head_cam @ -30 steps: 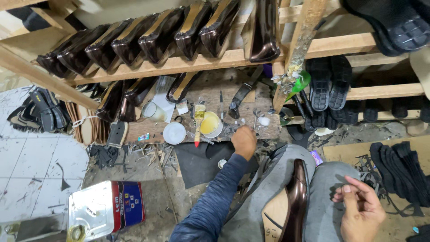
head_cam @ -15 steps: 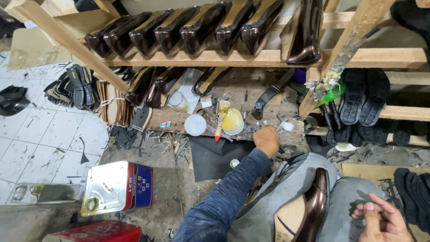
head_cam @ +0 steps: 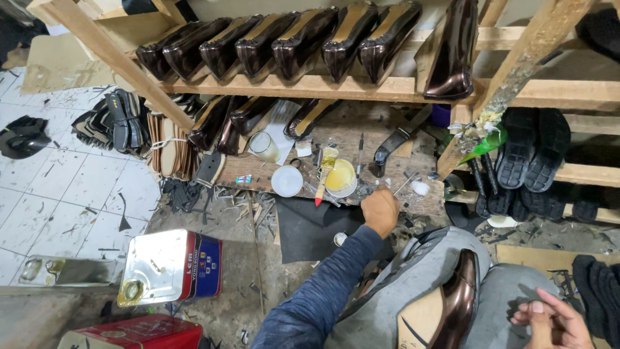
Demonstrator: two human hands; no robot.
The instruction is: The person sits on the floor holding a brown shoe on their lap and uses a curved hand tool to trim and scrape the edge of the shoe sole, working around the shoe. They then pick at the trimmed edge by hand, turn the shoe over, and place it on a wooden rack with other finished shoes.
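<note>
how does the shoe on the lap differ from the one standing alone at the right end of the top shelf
The lap shoe lies lengthwise across the knees over a piece of cardboard; the shelf shoe stands on end, toe down. The lap shoe shines bronze-brown; the shelf shoe looks darker. Both are glossy and unfinished-looking.

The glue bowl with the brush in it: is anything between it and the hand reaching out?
Nothing visible. The left hand rests on the wooden board just right of the yellow bowl; only small scraps lie between.
</note>
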